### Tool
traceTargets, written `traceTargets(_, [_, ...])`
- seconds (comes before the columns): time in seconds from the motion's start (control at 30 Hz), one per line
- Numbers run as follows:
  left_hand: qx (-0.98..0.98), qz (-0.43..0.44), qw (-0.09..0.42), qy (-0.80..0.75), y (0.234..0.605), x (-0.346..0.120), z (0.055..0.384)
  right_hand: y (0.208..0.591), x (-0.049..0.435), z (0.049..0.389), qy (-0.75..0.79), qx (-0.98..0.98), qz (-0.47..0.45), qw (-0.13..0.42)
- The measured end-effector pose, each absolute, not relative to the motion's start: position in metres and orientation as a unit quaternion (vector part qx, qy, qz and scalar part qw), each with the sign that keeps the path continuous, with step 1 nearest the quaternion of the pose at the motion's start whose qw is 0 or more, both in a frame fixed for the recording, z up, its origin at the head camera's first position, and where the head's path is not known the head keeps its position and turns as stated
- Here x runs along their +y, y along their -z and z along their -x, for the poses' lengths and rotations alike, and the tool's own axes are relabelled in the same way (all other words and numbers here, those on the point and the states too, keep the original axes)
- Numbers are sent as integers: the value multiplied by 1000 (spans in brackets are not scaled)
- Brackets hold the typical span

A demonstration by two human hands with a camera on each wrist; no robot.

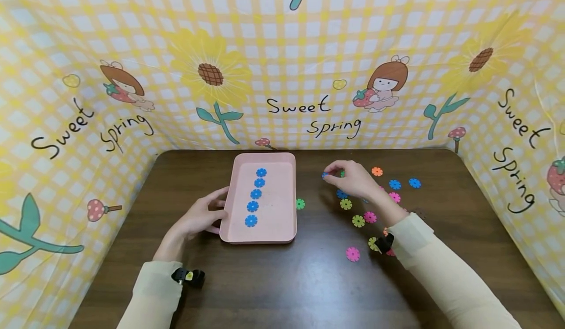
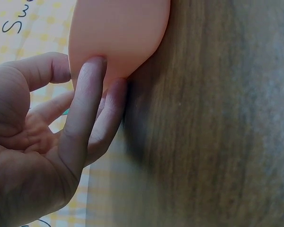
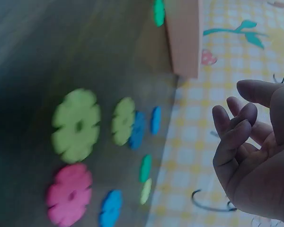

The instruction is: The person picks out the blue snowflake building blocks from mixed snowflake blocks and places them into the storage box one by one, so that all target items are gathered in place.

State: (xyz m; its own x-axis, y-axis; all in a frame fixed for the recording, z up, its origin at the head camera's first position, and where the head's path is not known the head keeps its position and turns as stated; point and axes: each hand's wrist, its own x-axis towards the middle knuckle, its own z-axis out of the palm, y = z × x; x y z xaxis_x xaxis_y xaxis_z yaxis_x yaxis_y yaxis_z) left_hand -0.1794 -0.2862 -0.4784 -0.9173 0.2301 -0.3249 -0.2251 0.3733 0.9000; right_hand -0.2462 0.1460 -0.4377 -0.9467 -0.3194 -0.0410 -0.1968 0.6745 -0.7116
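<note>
A pink tray lies on the table with a row of several blue flower-shaped discs inside. My left hand holds the tray's left side, and the left wrist view has its fingers against the outer wall. Right of the tray, my right hand reaches over the loose discs, thumb and fingers bent. A blue disc shows at its fingertips in the head view. In the right wrist view, a gap parts thumb and fingers, with nothing visible between them; a blue disc is on the table beyond.
Loose discs are scattered right of the tray: a pink disc, a yellow-green disc, an orange disc and several others. A green disc lies against the tray's right side. Checked cloth stands around the table.
</note>
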Motion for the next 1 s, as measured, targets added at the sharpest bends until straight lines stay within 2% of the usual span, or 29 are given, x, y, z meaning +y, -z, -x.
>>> traceTargets(0.53, [804, 0, 204, -559, 476, -286, 178, 470, 181, 237, 295, 944, 62, 136])
traceTargets(1.0, [807, 3, 203, -555, 479, -286, 179, 478, 175, 238, 248, 958, 52, 134])
